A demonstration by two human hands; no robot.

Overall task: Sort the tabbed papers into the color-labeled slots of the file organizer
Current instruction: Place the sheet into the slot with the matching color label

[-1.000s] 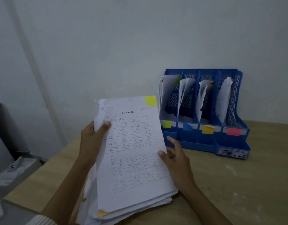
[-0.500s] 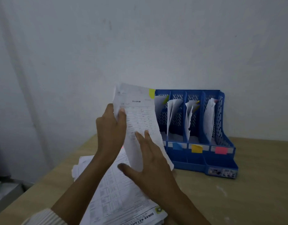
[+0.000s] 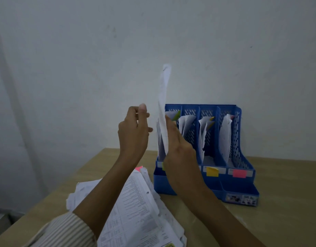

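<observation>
White sheet (image 3: 162, 111), edge-on, stands over the blue organizer's (image 3: 242, 157) leftmost slot; my right hand (image 3: 178, 148) grips it there. My left hand (image 3: 134, 132), left of the organizer, curls loosely, holding nothing.

left sleeve (image 3: 64, 230): striped, pale, cuffed | right forearm (image 3: 216, 211): bare

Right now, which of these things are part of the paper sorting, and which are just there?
Part of the job: sheet held by right hand; left hand; paper stack; blue organizer.

Just there: wooden table; wall.
</observation>
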